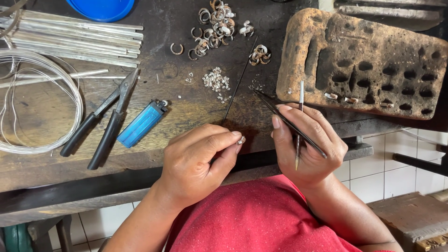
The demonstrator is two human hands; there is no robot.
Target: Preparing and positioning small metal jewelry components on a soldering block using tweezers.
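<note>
My left hand (198, 158) pinches a small silver ring piece (241, 139) between thumb and forefinger, at the bench's front edge. My right hand (305, 142) grips black tweezers (280, 114) whose tips point up-left, together with a thin silver needle tool (300, 100) held upright across the fingers. The two hands are a few centimetres apart. A little heap of tiny silver bits (216, 80) lies on the dark wooden bench (186, 107) just beyond them, and a long thin black rod (238, 84) lies slanted there.
Several silver rings (215, 28) are piled at the back. A charred block with holes (364, 60) sits right. Black pliers (109, 116), a blue lighter (142, 122), coiled wire (37, 102), silver rods (70, 37) and a blue lid (100, 8) lie left. White floor tiles (387, 172) show below.
</note>
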